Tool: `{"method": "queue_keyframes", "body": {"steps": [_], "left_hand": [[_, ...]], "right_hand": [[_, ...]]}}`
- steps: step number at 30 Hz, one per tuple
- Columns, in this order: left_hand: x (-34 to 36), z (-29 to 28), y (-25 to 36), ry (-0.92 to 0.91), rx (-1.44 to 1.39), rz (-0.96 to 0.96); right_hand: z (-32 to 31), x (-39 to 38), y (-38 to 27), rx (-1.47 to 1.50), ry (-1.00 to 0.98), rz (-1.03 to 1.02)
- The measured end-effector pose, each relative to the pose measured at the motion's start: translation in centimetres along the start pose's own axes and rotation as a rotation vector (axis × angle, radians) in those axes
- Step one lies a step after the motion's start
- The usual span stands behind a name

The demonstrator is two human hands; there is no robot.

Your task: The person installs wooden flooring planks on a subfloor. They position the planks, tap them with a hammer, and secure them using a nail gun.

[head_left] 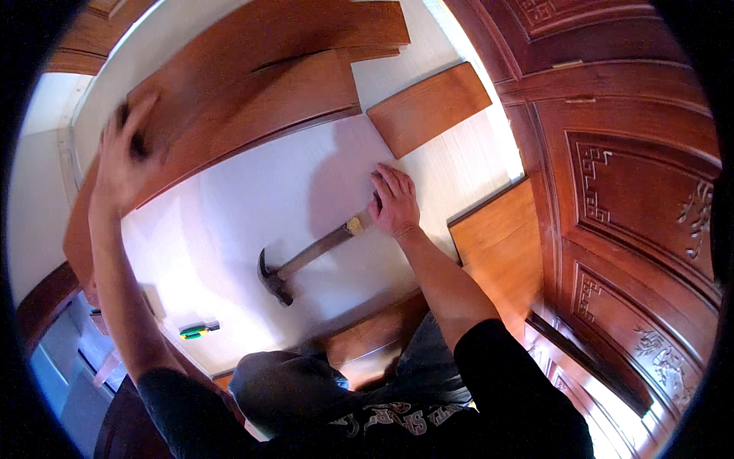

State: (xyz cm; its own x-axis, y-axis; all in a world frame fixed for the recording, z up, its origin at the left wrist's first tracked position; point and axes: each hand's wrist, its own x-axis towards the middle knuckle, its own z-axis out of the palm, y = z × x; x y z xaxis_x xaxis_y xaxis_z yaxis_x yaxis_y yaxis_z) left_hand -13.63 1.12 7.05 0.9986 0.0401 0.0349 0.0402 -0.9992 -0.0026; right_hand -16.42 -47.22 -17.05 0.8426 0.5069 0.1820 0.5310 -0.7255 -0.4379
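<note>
My right hand (395,200) is closed round the end of the handle of a claw hammer (325,243). The hammer lies across a pale work surface (222,222), its dark metal head toward the lower left. At the far left, my left hand (126,157) is somewhat blurred, its fingers spread over a long brown wooden board (183,149). A dark patch shows between those fingers; I cannot make out whether it is shadow or a thing. A second brown board (306,96) lies close against the long one, and a short rectangular board (430,109) lies beyond my right hand.
A small green and yellow tool (199,332) lies near the left front edge. Another wooden piece (501,237) is right of my right forearm. Carved dark red wooden panels (634,191) stand along the right side. My legs (283,382) are close to the near edge.
</note>
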Motion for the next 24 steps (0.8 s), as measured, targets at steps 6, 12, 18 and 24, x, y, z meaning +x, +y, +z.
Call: {"method": "queue_keyframes", "body": {"steps": [6, 12, 18, 24], "left_hand": [[-27.4, 1.9, 1.4, -0.035, -0.296, -0.062], [-44.7, 6.2, 12.1, -0.045, -0.447, -0.093], [-48.1, 9.9, 19.6, -0.219, -0.453, 0.000], [-45.4, 12.6, 24.0, -0.241, -0.369, 0.131]], "right_hand": [[1.0, -1.5, 1.3, 0.014, 0.053, 0.027], [-4.5, -2.5, -3.1, 1.282, -0.170, 0.807], [-15.3, -15.1, -6.2, 0.117, -0.502, 0.314], [-22.8, -31.0, -5.8, -0.077, -0.019, 0.218]]}}
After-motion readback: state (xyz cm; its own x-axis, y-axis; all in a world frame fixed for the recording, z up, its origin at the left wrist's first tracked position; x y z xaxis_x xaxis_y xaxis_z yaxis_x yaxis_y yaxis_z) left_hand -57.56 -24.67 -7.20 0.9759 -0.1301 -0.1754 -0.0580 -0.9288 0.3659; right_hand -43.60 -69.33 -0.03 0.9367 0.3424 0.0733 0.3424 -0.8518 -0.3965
